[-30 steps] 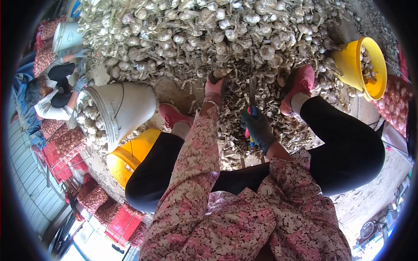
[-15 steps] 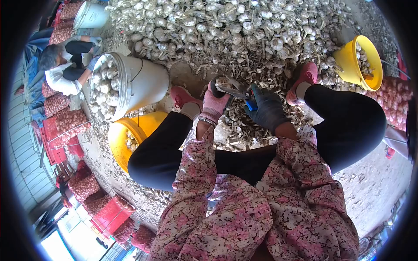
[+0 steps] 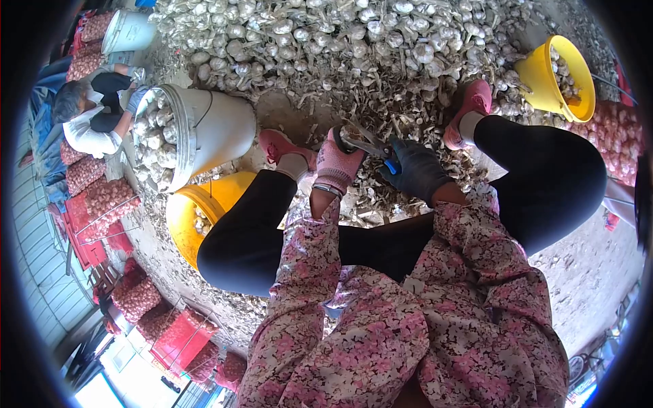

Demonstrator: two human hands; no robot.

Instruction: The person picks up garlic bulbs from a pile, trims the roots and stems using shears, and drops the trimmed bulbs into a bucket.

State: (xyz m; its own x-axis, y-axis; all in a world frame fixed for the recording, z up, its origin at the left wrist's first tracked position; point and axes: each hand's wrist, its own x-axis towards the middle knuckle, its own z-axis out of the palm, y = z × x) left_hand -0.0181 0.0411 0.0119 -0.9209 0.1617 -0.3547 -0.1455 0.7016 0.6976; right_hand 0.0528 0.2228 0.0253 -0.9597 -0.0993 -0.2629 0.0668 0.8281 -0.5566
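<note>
My left hand (image 3: 338, 163), in a pink glove with dark fingertips, is closed around what looks like a garlic bulb, mostly hidden by the fingers. My right hand (image 3: 417, 168), in a dark grey glove, grips a pair of pruning shears (image 3: 371, 146) by the blue handles. The metal blades point left and reach to the fingers of my left hand. Both hands are between my pink shoes, above a litter of dry trimmings (image 3: 381, 194). Beyond them lies a large heap of garlic bulbs (image 3: 354, 41) with stems.
A white bucket of garlic (image 3: 221, 129) and a yellow bucket (image 3: 235, 190) stand at left; another yellow bucket (image 3: 530, 75) is at right. A co-worker (image 3: 88, 119) sits far left near a second white bucket (image 3: 129, 32). Filled red net sacks (image 3: 136, 299) line the left side.
My right hand has closed more tightly on the shears, and their handles are nearer together. My left hand has shifted slightly down and right. The co-worker's arms have moved a little.
</note>
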